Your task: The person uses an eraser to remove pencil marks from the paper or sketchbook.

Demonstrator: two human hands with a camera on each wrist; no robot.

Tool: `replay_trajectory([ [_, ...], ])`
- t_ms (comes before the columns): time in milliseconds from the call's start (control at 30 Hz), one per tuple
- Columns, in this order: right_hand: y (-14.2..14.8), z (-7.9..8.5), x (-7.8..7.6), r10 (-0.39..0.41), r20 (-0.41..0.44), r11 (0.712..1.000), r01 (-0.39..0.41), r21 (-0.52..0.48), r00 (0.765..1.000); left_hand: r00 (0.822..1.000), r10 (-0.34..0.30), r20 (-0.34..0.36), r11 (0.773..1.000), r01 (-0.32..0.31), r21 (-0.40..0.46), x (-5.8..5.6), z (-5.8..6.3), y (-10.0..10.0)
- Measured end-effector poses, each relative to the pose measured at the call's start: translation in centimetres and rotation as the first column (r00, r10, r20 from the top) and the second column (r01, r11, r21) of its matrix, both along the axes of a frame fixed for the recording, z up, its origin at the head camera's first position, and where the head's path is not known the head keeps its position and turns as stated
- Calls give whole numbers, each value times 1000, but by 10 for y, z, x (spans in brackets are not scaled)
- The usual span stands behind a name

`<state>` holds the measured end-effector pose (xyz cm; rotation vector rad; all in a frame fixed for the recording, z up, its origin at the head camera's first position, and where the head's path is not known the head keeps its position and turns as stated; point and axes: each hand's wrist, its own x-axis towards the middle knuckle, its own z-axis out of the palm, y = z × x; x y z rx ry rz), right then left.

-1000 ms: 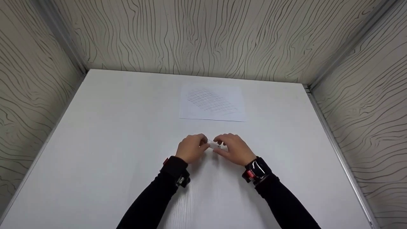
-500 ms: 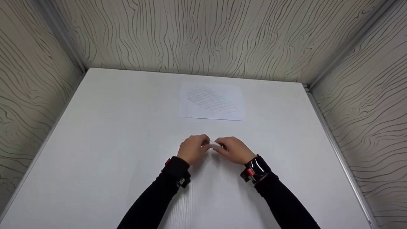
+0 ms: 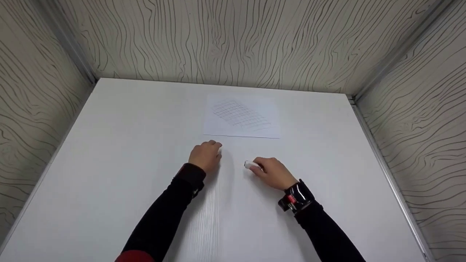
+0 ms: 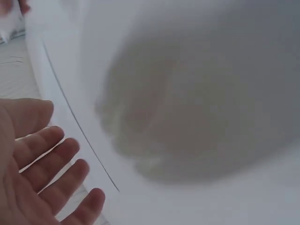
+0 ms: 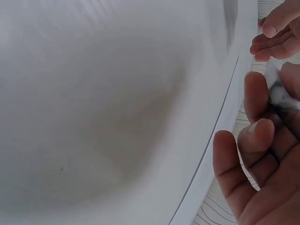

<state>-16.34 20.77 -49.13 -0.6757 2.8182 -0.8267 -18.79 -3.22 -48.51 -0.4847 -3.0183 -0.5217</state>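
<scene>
A small white eraser (image 3: 250, 164) with dark smudges is pinched between the thumb and fingers of the right hand (image 3: 275, 173), held over the middle of the white table. In the right wrist view the eraser (image 5: 280, 95) sticks out between thumb and forefinger, while the other fingers curl loosely. Apart from it, to the left, the left hand (image 3: 204, 156) hovers near the paper's lower left corner. Its fingers are relaxed and hold nothing, as the left wrist view shows. Beyond both hands lies a white sheet of paper (image 3: 218, 128) with crosshatched pencil lines.
The white table (image 3: 127, 163) reaches to wood-patterned panels (image 3: 218, 43) at the back and both sides. Metal strips run along the panel corners. Both forearms wear black sleeves and wrist-mounted devices.
Both hands were together at the eraser. The left hand has let go and moved left and slightly forward; the right hand keeps the eraser in nearly the same place.
</scene>
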Motion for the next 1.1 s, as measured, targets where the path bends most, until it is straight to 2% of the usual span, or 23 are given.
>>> replay_trajectory([
  [100, 1, -4, -1, -33, 17, 999, 33, 7, 999, 999, -1, -33, 999, 0, -41, -9, -7, -6],
  [367, 10, -4, 0, -108, -1, 994, 108, 26, 994, 999, 38, 2, 997, -37, -68, -28, -23, 2],
  [600, 13, -5, -4, -177, -4, 984, 177, 36, 984, 994, 45, 99, 996, -37, -78, -36, -33, 3],
  [700, 12, -7, -4, -188, 0, 982, 188, 29, 982, 996, 39, 77, 997, -34, -66, -31, -33, 1],
  [900, 10, -7, -7, -218, 16, 975, 217, 49, 976, 999, -16, -35, 995, 12, -95, -17, -30, 0],
  [967, 9, -5, -8, -235, 10, 970, 234, 62, 972, 999, -39, -36, 996, 36, -84, -12, -28, 1],
  [1100, 5, -3, -10, -273, -24, 956, 274, 106, 962, 997, -67, 28, 996, 68, -57, -1, -25, 1],
])
